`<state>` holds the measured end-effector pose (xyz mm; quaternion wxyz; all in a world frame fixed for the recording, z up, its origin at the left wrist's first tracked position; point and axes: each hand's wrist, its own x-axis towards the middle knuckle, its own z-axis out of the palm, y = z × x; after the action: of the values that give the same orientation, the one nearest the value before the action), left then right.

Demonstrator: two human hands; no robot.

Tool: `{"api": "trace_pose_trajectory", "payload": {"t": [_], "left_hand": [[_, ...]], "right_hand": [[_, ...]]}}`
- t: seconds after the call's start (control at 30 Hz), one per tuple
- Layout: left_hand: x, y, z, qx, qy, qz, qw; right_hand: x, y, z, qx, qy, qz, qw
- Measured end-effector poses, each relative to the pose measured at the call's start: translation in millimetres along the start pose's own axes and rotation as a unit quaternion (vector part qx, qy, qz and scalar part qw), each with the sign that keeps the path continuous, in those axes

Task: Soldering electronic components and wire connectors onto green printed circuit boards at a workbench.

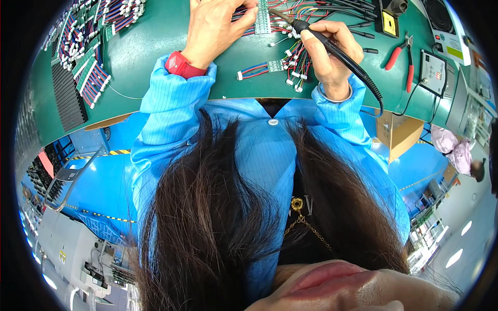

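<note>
My right hand [334, 54] grips a soldering iron [311, 31] with a black handle and cable. The iron's tip points left, close to a green circuit board strip [262, 19] near the top edge. Left of that strip, my left hand [218, 25] is closed, thumb and fingers pinching thin coloured wires; its fingertips are partly cut off by the picture's edge. A small board with red and blue wires [259, 69] and a white connector lies nearer to me. Beside it spreads a bundle of wires with white plugs [298, 65].
Finished-looking piles of wired boards [93, 72] lie at the left of the green table [140, 57], by a black ribbed mat [67, 98]. At right are red-handled cutters [402, 59], a soldering stand with yellow sponge [389, 23], a small meter-like box [433, 72] and black tubes [363, 34].
</note>
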<state>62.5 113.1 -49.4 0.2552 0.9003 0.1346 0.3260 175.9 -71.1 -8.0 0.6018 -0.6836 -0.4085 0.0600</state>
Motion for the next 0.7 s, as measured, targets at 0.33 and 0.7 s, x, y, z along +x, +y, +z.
{"api": "trace_pose_trajectory", "payload": {"t": [0.33, 0.7], "left_hand": [[-1.9, -2.1, 9.3, 0.003, 0.058, 0.032, 0.998], [-5.2, -2.1, 14.9, -0.006, 0.065, 0.024, 0.998]], "right_hand": [[-1.0, 2.0, 0.1, -0.058, -0.002, -0.042, 0.997], [-2.1, 0.1, 0.8, -0.076, 0.001, -0.04, 0.996]]}}
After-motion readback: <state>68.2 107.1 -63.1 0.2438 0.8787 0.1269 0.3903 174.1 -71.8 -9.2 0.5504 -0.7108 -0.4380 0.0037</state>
